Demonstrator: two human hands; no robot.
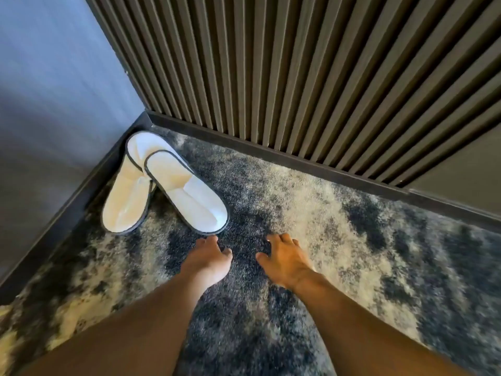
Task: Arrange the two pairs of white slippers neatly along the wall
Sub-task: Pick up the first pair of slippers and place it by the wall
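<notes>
Head view, looking down into a corner: on your far left stands a plain grey-blue wall [48,85] with a dark skirting board [67,204] at its foot, and it meets a wall of dark vertical slats [298,71] at the corner. Tucked into that corner on the mottled grey-and-cream carpet [339,213] you have two white slippers with dark edging. The left slipper [127,196] lies just beside the skirting board, one end deep in the corner and the other pointing back toward you. The right slipper [189,194] overlaps it near the corner end and angles away to the right, so the two splay apart like a V instead of lying parallel. Only this one pair shows here. Moving right, your left hand [210,257] hangs palm down over the carpet, its fingers loosely curled and holding nothing; its fingertips sit very near the closest end of the right slipper, but whether they touch it you cannot tell. Your right hand [284,257] is just beside the left one, apart from it, also palm down with the fingers spread loosely and empty, over bare carpet and well clear of both slippers. Further right the carpet runs on along the base of the slatted wall.
</notes>
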